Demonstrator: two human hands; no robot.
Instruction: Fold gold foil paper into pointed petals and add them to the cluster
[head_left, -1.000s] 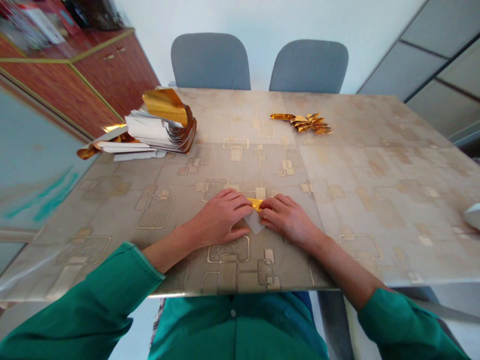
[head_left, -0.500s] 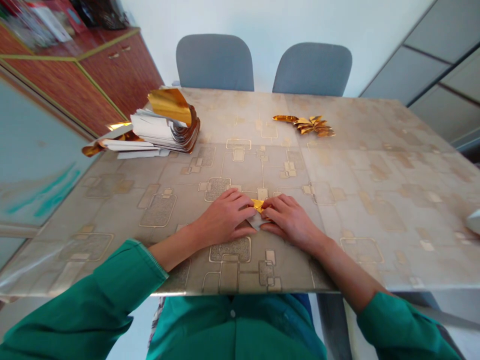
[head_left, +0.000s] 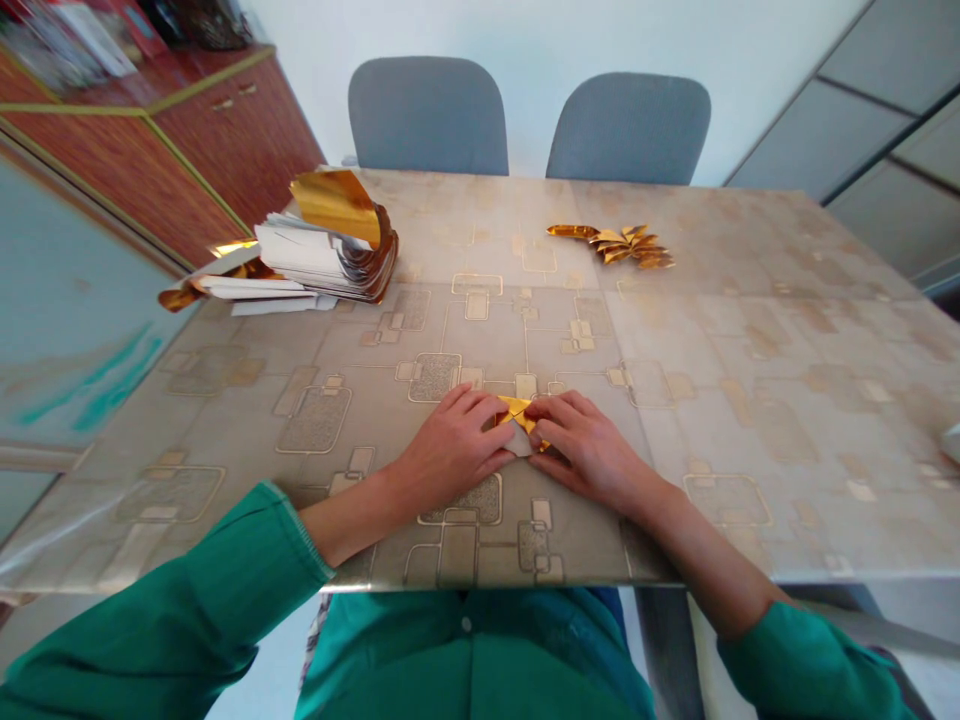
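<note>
Between my two hands, low over the patterned tablecloth, is a small sheet of gold foil paper (head_left: 514, 411) with a pale underside and folded edges. My left hand (head_left: 463, 437) pinches its left side, fingers curled and thumb below. On the opposite side my right hand (head_left: 581, 440) grips the right edge, its fingertips on a gold fold. The fingers hide both ends of the paper. Farther back to the right lies a cluster of folded gold foil pieces (head_left: 630, 247), and a thick stack of gold-and-white paper sheets (head_left: 322, 250) sits at the back left.
The table (head_left: 750, 400) has a patterned cover, and its front edge runs close to my body. Two grey chairs (head_left: 429, 115) stand behind it against the wall. A reddish wooden cabinet (head_left: 232, 130) is at the left, and a white object (head_left: 951, 441) shows at the right edge.
More of the gold folds and the pale underside now show between my hands. My right fingers have shifted slightly on the paper, and the view has tilted a little.
</note>
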